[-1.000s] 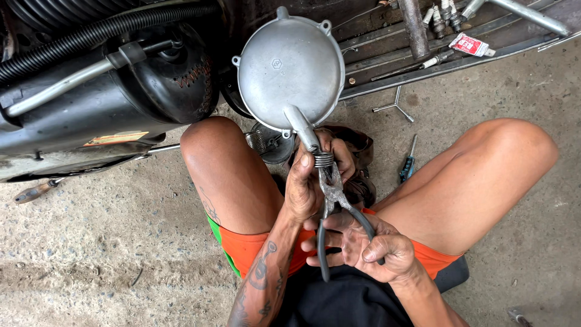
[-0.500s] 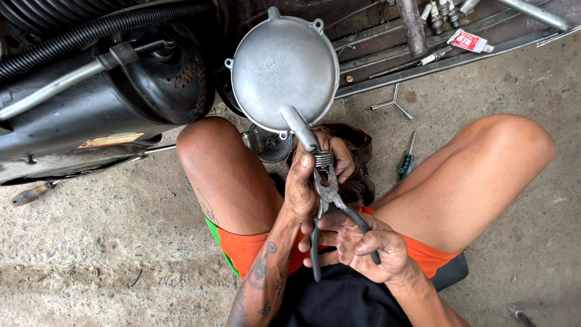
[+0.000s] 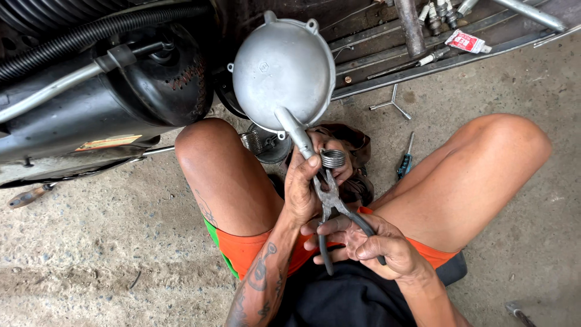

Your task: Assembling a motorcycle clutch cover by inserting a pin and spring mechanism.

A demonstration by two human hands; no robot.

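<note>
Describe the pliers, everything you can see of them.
The pliers are dull grey, worn metal with dark sleeved handles. They point up and away from the person, jaws closed at the lower edge of a coiled metal spring. The right hand wraps both handles; one handle end sticks out below it. The left hand lies against the head and steadies the spring. They are held above the lap, between the knees.

A vehicle repair workshop: a rough concrete floor (image 3: 91, 254) carried a black scooter body (image 3: 103, 91) at upper left, with spark plugs (image 3: 439, 12) and a Y-wrench (image 3: 392, 104) at upper right.
</note>
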